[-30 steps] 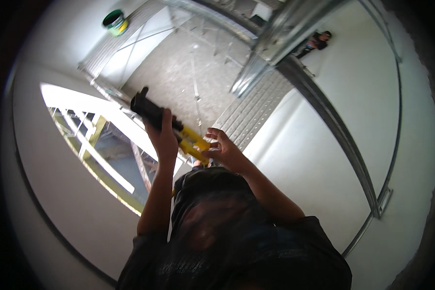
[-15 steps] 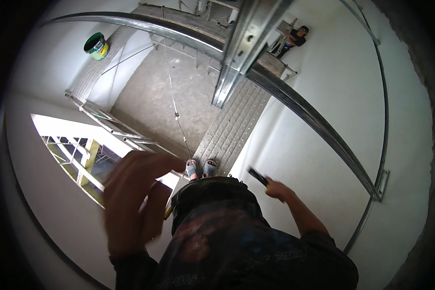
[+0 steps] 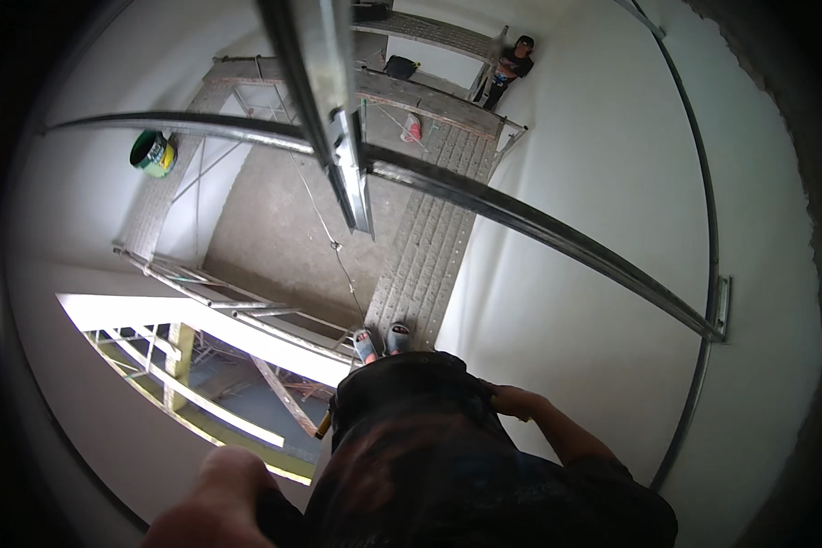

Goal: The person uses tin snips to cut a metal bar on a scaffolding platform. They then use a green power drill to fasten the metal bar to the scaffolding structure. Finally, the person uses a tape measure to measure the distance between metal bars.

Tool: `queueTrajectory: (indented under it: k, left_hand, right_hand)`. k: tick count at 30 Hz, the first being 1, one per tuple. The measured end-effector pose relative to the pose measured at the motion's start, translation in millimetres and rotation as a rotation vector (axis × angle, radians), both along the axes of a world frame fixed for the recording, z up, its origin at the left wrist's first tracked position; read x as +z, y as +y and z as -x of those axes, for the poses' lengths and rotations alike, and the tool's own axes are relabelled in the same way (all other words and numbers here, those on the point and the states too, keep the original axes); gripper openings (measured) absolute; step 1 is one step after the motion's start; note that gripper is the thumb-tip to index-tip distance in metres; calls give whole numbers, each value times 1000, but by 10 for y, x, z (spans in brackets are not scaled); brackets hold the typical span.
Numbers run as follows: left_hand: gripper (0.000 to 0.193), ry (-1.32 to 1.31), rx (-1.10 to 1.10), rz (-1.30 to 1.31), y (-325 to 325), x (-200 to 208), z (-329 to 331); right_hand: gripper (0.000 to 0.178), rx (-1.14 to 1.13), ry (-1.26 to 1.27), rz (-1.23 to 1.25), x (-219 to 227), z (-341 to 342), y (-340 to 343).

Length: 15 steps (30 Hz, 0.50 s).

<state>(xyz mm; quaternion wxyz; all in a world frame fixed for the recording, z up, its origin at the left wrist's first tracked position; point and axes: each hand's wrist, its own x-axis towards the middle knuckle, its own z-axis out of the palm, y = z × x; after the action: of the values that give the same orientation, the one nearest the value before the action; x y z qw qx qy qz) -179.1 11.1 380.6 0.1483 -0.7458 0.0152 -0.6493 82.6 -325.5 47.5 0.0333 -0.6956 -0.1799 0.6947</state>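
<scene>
My left hand (image 3: 215, 502) is low at the left, blurred and cut by the lower edge; its finger shape is unclear. My right hand (image 3: 513, 400) is at the right side of my waist, against my dark clothing (image 3: 411, 393), its fingertips hidden. A small yellow end (image 3: 528, 419) shows under that hand, apparently part of the dark hand tool it held. Ahead of me a metal channel (image 3: 352, 173) hangs down and meets a long crosswise metal channel (image 3: 521, 205); neither hand touches them. A yellow-ended handle (image 3: 322, 425) sticks out at my left hip.
My sandalled feet (image 3: 382, 340) stand on a narrow perforated scaffold plank (image 3: 420, 265). The floor (image 3: 265, 201) lies well below. Scaffold tubes (image 3: 237, 306) and a window opening (image 3: 201, 365) are at left, with a green bucket (image 3: 153, 153) beyond. A person (image 3: 511, 68) is at the far right.
My right hand has drawn back to my waist, and the dark tool's long end is now hidden. My left hand has dropped toward the lower edge. The view has shifted, showing more scaffold ahead.
</scene>
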Motion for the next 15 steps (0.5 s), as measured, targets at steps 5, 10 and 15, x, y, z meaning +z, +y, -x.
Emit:
queueTrajectory:
  k: [5, 10, 15]
  left_hand:
    - [22, 170, -165, 980, 387, -1866, -176]
    - [32, 1396, -93, 1594, 514, -4937, -75]
    - [76, 2002, -187, 2261, -45, -6065, -108]
  right_hand:
    - [84, -35, 78, -197, -571, -138, -303]
    - [79, 3, 69, 78, -22, -48, 313]
    - [77, -35, 221, -93, 309, -222, 127]
